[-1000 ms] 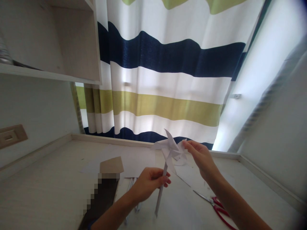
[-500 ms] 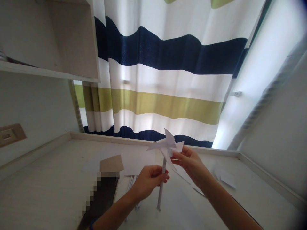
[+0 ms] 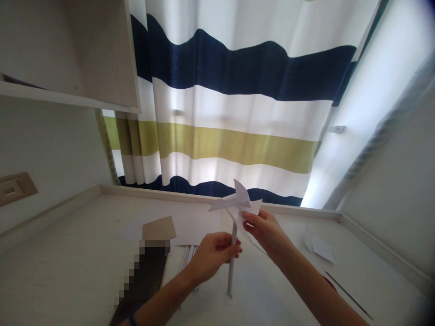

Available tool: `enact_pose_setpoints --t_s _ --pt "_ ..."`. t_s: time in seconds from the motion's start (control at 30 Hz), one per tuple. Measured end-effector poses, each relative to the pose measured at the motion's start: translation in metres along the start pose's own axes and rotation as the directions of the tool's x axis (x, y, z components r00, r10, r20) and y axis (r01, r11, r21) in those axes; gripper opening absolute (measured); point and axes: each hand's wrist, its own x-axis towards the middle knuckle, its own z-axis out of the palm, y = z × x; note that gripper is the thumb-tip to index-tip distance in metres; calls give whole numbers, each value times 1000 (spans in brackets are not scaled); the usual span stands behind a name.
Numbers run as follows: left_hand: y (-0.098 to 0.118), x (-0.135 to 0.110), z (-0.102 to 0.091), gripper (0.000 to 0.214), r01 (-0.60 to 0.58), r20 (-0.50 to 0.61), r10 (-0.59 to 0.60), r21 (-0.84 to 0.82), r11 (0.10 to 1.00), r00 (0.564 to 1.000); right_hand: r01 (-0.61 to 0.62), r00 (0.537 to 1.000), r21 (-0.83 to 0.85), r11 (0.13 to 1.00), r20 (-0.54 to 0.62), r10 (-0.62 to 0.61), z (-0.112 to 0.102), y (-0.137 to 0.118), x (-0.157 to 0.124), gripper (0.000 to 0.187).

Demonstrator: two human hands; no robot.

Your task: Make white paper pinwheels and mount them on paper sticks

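A white paper pinwheel (image 3: 238, 201) stands upright above the pale wooden desk (image 3: 68, 271). My left hand (image 3: 212, 256) is closed round its white stick (image 3: 231, 271), about halfway up. My right hand (image 3: 267, 231) pinches the lower right blade of the pinwheel between thumb and fingertips. The stick's lower end hangs just above the desk.
A brown card piece (image 3: 159, 227) and white paper sheets (image 3: 193, 228) lie behind my hands. A dark blurred object (image 3: 142, 276) lies at the left. A paper scrap (image 3: 321, 248) sits at the right. A striped curtain (image 3: 234, 113) hangs behind; a shelf (image 3: 68, 54) juts out upper left.
My right hand moved from the blade's upper tip down to its lower right edge. The view tilted slightly; the red scissors at the lower right are out of sight behind my right arm.
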Motion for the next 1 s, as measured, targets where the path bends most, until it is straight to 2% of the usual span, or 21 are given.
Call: enact_pose_setpoints --t_s 0.3,0.57,0.7,0.83,1.0 --pt "2 -2 4 20 36 34 -35 -6 999 999 -9 1000 -62 998 -12 8 -5 -6 2 12" --pt "0 -2 4 20 12 32 -10 -57 998 999 -34 997 -113 993 71 42 -8 -7 -1 22" --pt "-1 -1 3 21 -15 2 15 -95 995 1000 -65 991 -136 989 111 80 -19 10 -3 30" --pt "1 4 -1 23 -90 -85 79 -134 987 993 -90 980 -250 964 148 130 -29 35 -21 31" --pt "6 22 -5 25 -165 -199 136 -141 976 971 6 978 -434 901 191 86 -36 63 -47 25"
